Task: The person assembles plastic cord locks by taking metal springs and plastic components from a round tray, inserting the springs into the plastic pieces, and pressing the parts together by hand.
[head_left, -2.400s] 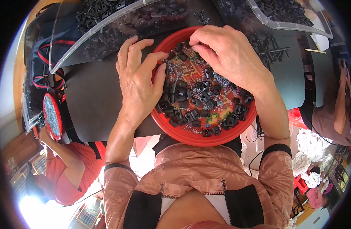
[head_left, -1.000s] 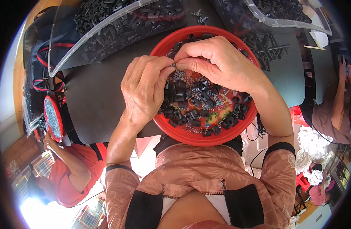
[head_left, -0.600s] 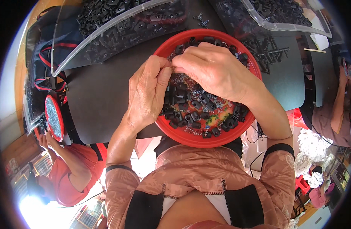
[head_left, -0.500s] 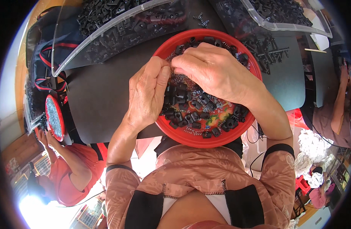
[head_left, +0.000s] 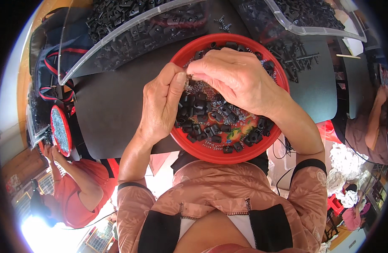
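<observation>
Two bare hands, tips meeting over the upper left of the red tray. Left hand: thumb laid along the index finger, tips pressed together, other fingers folded behind. Right hand: thumb and index drawn together, tips against the left thumb and index, remaining fingers curled under. Any small piece between the tips is too hidden to identify; cannot tell what is pinched.

Black parts and springs lie loose in the tray. Nearest cluster of parts sits just below the left thumb, beside the palm; more lie under and below the right hand, toward the near rim, and a few along the far rim beyond the knuckles. Springs are scattered among them, some close below the joined fingertips, others by the near rim. Fruit print shows through the gaps.

Around: dark table; clear bin of black parts, far left; second bin, far right; black rods right of the tray. Co-worker in red at left, hands at a red dish of grey bits
</observation>
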### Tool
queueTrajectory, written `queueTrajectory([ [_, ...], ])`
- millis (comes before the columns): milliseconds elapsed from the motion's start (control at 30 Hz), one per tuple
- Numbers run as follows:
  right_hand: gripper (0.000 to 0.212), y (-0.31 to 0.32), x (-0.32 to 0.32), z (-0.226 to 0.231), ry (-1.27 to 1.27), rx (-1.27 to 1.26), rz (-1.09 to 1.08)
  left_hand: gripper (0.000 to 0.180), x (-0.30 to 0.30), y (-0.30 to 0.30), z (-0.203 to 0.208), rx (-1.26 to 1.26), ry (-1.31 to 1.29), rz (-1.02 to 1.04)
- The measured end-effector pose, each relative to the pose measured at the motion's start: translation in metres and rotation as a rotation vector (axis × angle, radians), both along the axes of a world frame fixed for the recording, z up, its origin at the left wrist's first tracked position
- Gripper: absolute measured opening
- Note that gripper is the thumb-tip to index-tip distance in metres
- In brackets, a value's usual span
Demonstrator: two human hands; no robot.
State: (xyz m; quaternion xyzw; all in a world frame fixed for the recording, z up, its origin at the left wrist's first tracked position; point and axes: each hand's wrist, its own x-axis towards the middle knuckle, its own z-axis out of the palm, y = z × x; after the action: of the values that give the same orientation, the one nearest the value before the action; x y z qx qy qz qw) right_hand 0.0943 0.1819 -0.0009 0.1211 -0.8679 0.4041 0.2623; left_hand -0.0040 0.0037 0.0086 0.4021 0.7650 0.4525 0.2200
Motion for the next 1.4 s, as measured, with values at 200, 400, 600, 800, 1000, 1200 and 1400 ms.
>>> queueTrajectory([
  [200,0.023,-0.001,-0.002,-0.002,0.022,-0.018,-0.074,0.018,-0.001,0.000,-0.004,0.023,-0.045,-0.029],
  [400,0.023,0.001,-0.001,-0.002,0.008,0.002,-0.090,0.015,0.000,0.001,-0.005,0.020,-0.048,-0.006],
  [600,0.013,-0.002,-0.002,-0.005,-0.006,-0.173,-0.052,0.014,-0.002,0.000,-0.003,0.011,-0.113,-0.006],
  [800,0.016,0.000,0.000,0.005,-0.375,-0.254,0.030,0.014,0.000,0.000,-0.003,0.089,-0.166,0.023],
  [1000,0.019,0.000,0.002,0.012,-0.590,-0.468,0.140,0.012,0.003,-0.001,-0.004,0.160,-0.128,0.010],
  [1200,0.014,-0.001,0.002,0.011,-0.458,-0.365,0.094,0.013,0.003,0.001,-0.007,0.086,0.029,0.045],
  [1400,0.017,0.002,0.002,0.001,-0.361,-0.212,-0.020,0.021,0.003,0.000,-0.006,0.039,0.112,0.080],
])
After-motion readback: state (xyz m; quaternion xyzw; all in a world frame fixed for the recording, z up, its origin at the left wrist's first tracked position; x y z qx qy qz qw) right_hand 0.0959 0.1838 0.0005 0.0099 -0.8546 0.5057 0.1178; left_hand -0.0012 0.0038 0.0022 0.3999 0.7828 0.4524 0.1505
